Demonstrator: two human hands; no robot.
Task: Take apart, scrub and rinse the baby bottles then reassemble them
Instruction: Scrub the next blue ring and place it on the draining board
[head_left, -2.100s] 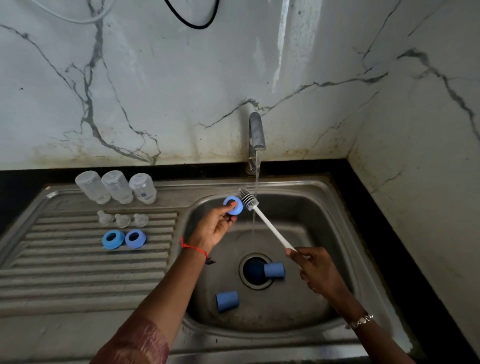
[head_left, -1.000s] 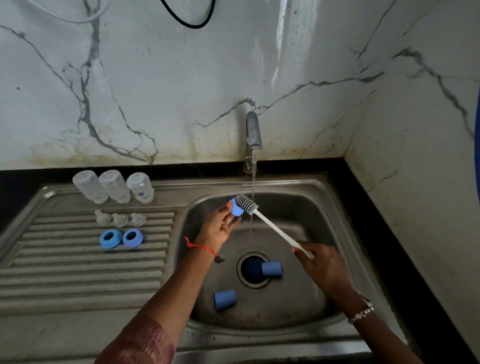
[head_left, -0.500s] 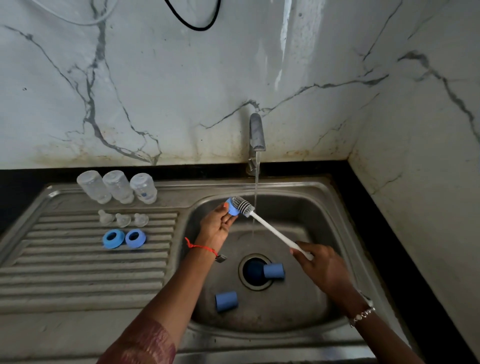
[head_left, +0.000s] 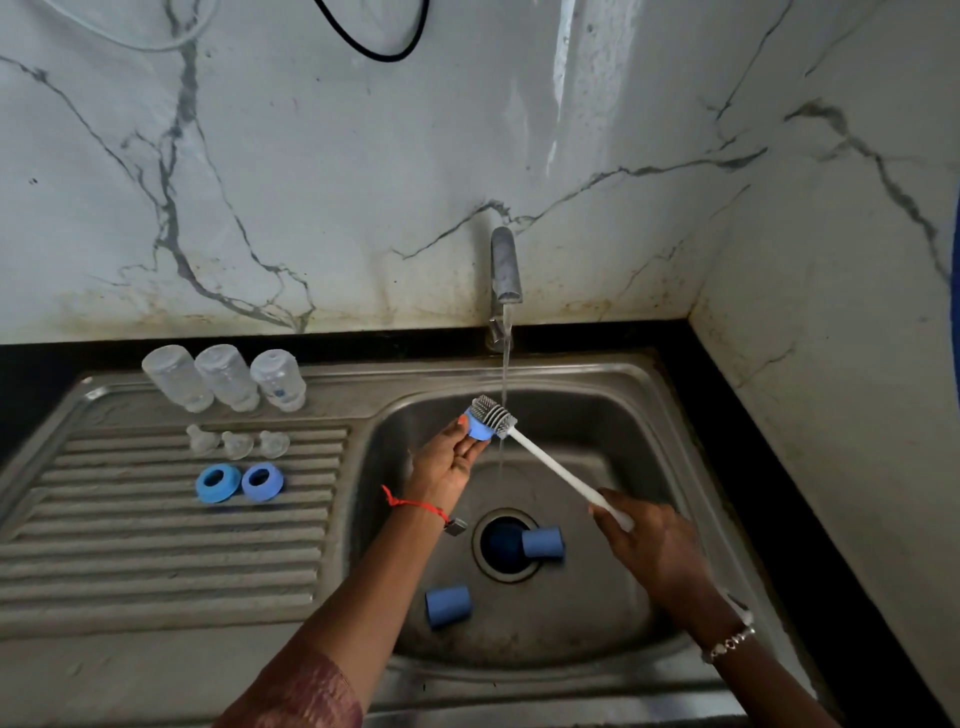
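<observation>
**Collar ring scrubbed under a running tap**

A person's left hand (head_left: 451, 460) pinches a blue collar ring (head_left: 478, 428) at the fingertips, just beside the stream from the tap (head_left: 505, 265). The right hand (head_left: 649, 545) is wrapped round the end of a white bottle brush (head_left: 550, 465), whose bristled head presses against the ring. Held only by its edge and wet, the ring could slip under the brush's push and drop into the sink (head_left: 675, 415). Two blue caps lie on their sides in the sink. One cap (head_left: 543, 543) rests at the lip of the open drain (head_left: 498, 545), where the flow might nudge it in. The other cap (head_left: 448, 605) lies nearer the front wall. On the ribbed draining bench (head_left: 156, 551) stand three clear bottles (head_left: 226, 376), apparently empty and mouth down. Three teats (head_left: 238, 444) and two more blue rings (head_left: 239, 482) sit in rows before them.
</observation>
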